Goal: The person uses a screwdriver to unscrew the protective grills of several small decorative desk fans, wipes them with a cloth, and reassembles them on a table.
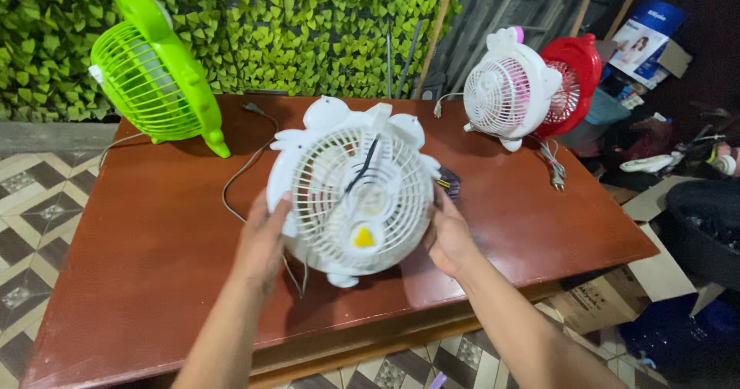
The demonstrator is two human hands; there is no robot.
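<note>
A small white fan (354,192) with a round grille, two ear-like bumps on top and a yellow spot near its bottom is held up above a reddish-brown table (154,266). My left hand (262,239) grips its left rim. My right hand (447,235) grips its right rim. A black cord (366,165) hangs across the grille, and a grey cord (239,177) trails from the fan over the tabletop to a plug near the far edge.
A green fan (154,69) stands at the table's back left, a white and pink fan (509,88) and a red fan (574,77) at the back right. Behind is a leafy green wall (293,26). Cardboard boxes (617,296) and clutter lie to the right on a patterned tile floor.
</note>
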